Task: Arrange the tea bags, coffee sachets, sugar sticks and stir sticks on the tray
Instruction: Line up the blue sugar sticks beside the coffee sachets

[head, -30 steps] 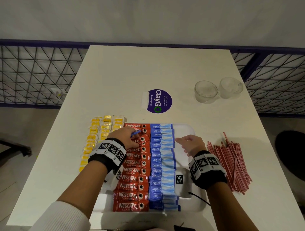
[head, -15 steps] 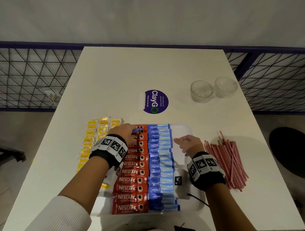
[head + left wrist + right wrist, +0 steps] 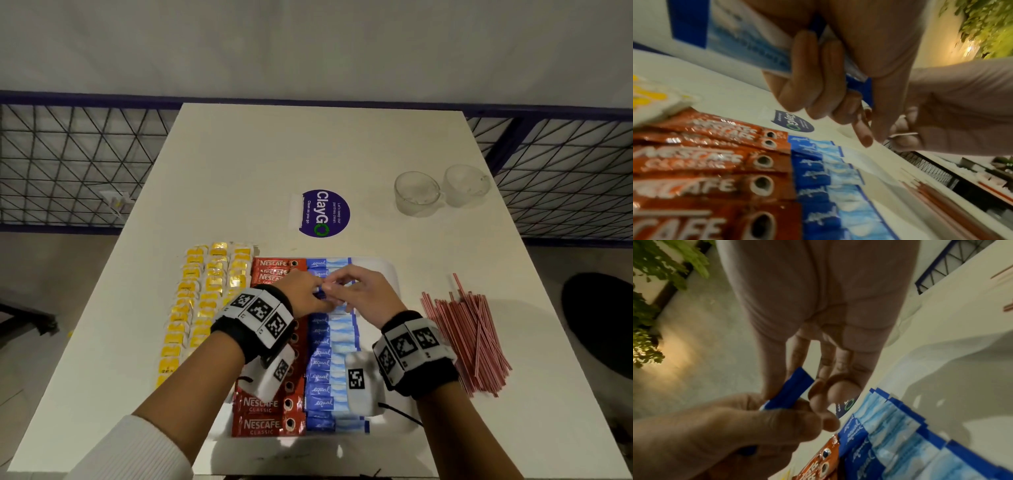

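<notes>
A white tray (image 3: 376,270) holds a column of red coffee sachets (image 3: 270,425) and a column of blue sugar sticks (image 3: 329,363). Yellow tea bags (image 3: 205,291) lie in rows on the table left of the tray. Red stir sticks (image 3: 469,335) lie in a loose pile on the table to its right. Both hands meet above the far part of the sugar column. My left hand (image 3: 308,291) grips a blue sugar stick (image 3: 793,389) in curled fingers. My right hand (image 3: 359,291) pinches the free end of that same stick.
Two upturned glass cups (image 3: 416,193) stand at the back right. A round purple sticker (image 3: 323,213) lies just beyond the tray. Blue railings with wire mesh (image 3: 68,164) flank the table on both sides. The tray's right strip is bare.
My left hand has moved right from the coffee column with a blue stick. My right hand has lifted off the tray and come left to take the stick's end.
</notes>
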Available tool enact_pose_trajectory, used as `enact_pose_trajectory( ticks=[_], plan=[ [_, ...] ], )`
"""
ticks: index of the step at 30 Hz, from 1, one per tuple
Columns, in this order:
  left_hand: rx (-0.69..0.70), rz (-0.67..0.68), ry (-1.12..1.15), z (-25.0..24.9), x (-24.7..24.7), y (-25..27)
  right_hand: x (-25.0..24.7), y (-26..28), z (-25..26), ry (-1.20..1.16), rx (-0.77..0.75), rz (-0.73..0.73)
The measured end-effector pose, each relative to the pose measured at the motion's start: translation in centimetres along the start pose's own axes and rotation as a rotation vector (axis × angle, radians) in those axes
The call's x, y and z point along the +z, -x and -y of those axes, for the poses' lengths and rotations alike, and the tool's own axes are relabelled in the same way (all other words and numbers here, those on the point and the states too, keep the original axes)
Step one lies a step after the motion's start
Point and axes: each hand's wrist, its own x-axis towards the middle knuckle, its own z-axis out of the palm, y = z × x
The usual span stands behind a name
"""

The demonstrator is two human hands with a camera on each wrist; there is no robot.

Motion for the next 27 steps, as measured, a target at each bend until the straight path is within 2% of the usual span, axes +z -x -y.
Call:
enact_pose_trajectory(
  ticks=[6,11,14,19,24,27],
  plan=[
    [-0.023,-0.045,0.272,1.0,0.9,0.9,-2.0,1.2,-1.2,-0.112,0.082,-0.121],
    [-0.07,-0.185,0.583,1.2,1.2,2.1,-3.2,2.3,-2.1,-0.226,0.149,-0.154],
    [-0.075,-0.213,0.619,1.0,1.4,2.4,-3.2,2.5,-2.3,-0.254,0.16,-0.135],
    [-0.191,-0.172,0.754,0.3,1.8,2.8,-2.8,2.9,-2.5,-0.253,0.11,-0.136],
    [-0.217,-0.215,0.842,0.4,2.3,2.9,-3.0,3.0,-2.9,-0.298,0.123,-0.108],
    [-0.22,-0.173,0.836,-0.1,1.9,3.3,-3.1,2.9,-2.9,-0.299,0.12,-0.111]
  ],
)
